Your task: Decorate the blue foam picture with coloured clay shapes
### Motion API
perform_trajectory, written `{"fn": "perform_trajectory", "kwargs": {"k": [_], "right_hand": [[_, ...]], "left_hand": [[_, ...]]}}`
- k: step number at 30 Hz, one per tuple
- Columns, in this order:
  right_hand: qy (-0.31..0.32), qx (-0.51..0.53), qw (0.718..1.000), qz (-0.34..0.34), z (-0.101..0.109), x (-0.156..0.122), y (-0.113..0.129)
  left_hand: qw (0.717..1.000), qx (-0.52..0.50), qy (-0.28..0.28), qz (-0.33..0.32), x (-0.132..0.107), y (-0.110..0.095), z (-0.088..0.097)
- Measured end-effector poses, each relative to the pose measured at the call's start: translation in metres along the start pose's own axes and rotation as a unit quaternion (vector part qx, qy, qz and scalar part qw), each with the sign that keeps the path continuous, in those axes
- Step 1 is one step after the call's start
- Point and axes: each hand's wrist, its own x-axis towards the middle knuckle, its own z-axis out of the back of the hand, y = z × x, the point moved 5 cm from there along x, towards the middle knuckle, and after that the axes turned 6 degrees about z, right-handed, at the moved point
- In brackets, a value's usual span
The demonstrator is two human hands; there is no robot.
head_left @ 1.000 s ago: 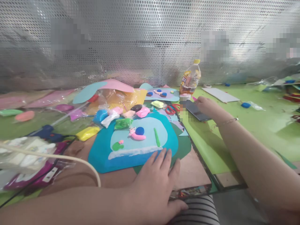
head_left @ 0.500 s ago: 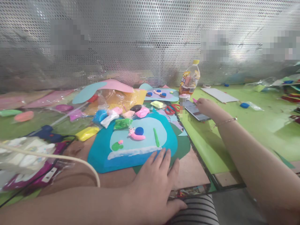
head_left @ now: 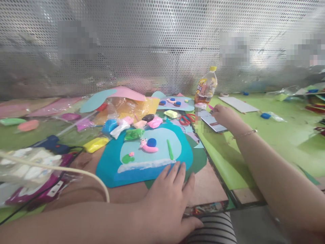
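Note:
My left hand point(head_left: 167, 193) lies flat with fingers spread, its fingertips on the lower right edge of a blue paper picture point(head_left: 106, 169). On that picture sit a pink clay snail point(head_left: 149, 148) with a blue shell point(head_left: 151, 142), a green clay strip point(head_left: 170, 149), a green clay leaf point(head_left: 128, 158) with a small pink flower, and a white clay band point(head_left: 144, 166). My right hand point(head_left: 223, 115) rests over a phone point(head_left: 213, 122) with a lit screen, its fingers curled down. A small pink tip point(head_left: 210, 107) shows beside those fingers; what it belongs to is hidden.
Behind the picture lie clay packets point(head_left: 134, 134), red-handled scissors point(head_left: 187, 119) and a second clay picture point(head_left: 165, 106). A drink bottle point(head_left: 207, 86) stands near the perforated metal wall point(head_left: 162, 44). To the left are a glue gun point(head_left: 54, 144) and a pale cable point(head_left: 76, 169).
The view has shifted very slightly. Both hands stay in place, the left on the paper picture and the right at the phone.

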Motion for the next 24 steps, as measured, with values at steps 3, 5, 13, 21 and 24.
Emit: {"fn": "perform_trajectory", "kwargs": {"k": [3,5,13,21,24], "right_hand": [[-0.007,0.062,0.996,0.064,0.008,-0.009,0.038],[0.010,0.142,0.969,0.200,0.009,-0.021,0.076],[0.061,0.169,0.906,0.383,-0.005,-0.059,0.149],[0.042,0.068,0.910,0.407,-0.023,-0.057,0.154],[0.020,0.010,0.904,0.427,-0.023,-0.059,0.155]], "left_hand": [[1.000,0.002,-0.002,-0.002,0.000,0.000,0.000],[1.000,0.005,-0.004,-0.003,0.000,0.000,0.001],[1.000,0.008,-0.009,0.000,0.001,0.001,-0.003],[1.000,0.004,0.005,0.004,0.006,0.003,0.007],[0.999,0.016,-0.023,0.035,0.011,0.012,0.015]]}}
